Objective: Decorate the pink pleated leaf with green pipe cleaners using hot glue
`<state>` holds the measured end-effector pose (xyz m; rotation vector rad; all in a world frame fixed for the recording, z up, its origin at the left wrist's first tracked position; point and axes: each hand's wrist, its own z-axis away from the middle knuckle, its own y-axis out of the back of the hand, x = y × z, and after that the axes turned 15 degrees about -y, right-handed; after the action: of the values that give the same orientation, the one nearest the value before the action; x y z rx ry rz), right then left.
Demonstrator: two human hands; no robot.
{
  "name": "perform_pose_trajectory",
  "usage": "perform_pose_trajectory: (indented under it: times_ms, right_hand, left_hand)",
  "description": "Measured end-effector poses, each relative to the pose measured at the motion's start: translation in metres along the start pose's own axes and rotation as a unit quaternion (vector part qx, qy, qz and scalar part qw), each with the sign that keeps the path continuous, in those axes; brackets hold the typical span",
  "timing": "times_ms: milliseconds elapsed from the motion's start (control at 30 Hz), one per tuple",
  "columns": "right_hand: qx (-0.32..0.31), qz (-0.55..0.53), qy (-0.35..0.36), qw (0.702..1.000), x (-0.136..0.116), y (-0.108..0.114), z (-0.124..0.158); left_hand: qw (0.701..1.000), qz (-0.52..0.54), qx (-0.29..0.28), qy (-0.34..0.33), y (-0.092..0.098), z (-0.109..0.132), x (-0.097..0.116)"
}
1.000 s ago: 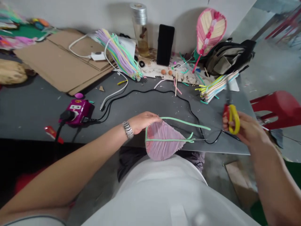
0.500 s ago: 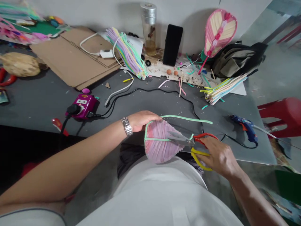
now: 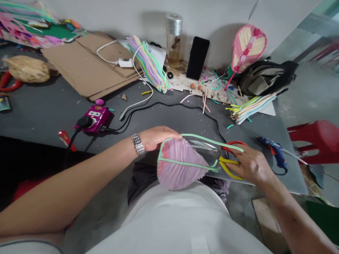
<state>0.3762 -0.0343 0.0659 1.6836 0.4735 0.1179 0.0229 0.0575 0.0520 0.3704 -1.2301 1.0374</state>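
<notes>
My left hand grips the upper left rim of a leaf-shaped fan covered in pleated lilac and pink strips. A mint-green pipe cleaner runs along the fan's rim at the left, and its loose length reaches right toward my other hand. Another green strip crosses the middle of the fan to its pointed end. My right hand holds scissors with one red and one yellow handle. Their blades point left, behind the loose pipe cleaner and close to the fan's upper right edge.
At right lie a blue glue gun and a bundle of pale pipe cleaners. A purple power socket sits left, with a black cord across the table. Behind are cardboard sheets, a bottle, a phone and a finished pink fan.
The scissors have moved up off the fan's face, from over the middle strip to beside the loose pipe cleaner. The fan has shifted slightly left and down.
</notes>
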Motion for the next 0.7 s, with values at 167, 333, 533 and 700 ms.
perform_pose_trajectory:
  times_ms: [167,333,533,700]
  right_hand:
    - [-0.002,-0.009,0.018,1.0,-0.003,-0.011,-0.005]
    - [-0.003,-0.028,0.05,0.998,0.001,-0.01,-0.01]
    - [-0.004,-0.04,0.074,0.996,0.014,-0.008,-0.018]
    - [-0.012,-0.023,0.079,0.997,0.014,-0.01,-0.021]
  left_hand:
    - [0.997,0.056,-0.041,0.022,-0.001,0.001,-0.001]
    - [0.994,0.088,-0.057,0.024,0.001,0.0,-0.005]
    - [0.992,0.105,-0.066,0.018,0.002,-0.002,-0.013]
    - [0.991,0.11,-0.07,0.016,0.002,0.0,-0.013]
